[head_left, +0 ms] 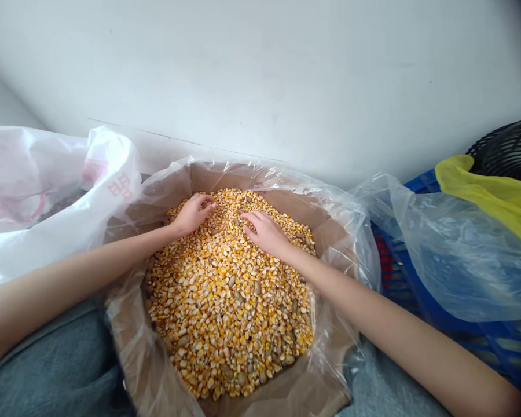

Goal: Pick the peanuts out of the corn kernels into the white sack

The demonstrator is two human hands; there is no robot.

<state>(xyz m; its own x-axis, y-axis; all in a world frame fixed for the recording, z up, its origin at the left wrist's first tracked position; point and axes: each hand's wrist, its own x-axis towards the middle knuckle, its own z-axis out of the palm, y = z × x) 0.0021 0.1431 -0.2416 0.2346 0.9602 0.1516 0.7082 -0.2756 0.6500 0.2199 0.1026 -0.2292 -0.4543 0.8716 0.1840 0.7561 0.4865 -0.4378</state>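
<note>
Loose yellow-and-white corn kernels [212, 307] fill a cardboard box [330, 234] lined with a clear plastic bag [367, 243]. Unshelled peanuts [257, 287] lie scattered among the kernels, more thickly along the right side. Over the far left part of the heap is my left hand [191, 214], its fingers loosely bent and apart from the thumb. Across from it, my right hand [264, 231] rests at the corn's surface, fingers stretched leftward and thumb apart. I see nothing held in either hand, though the undersides of the fingers are hidden.
A white plastic bag [69, 231] with pinkish print stands left of the box. On the right are a blue plastic crate [421, 284], a clear plastic sheet [464, 255], yellow mesh [490, 188] and a black fan [503, 150]. A white wall [260, 81] rises behind.
</note>
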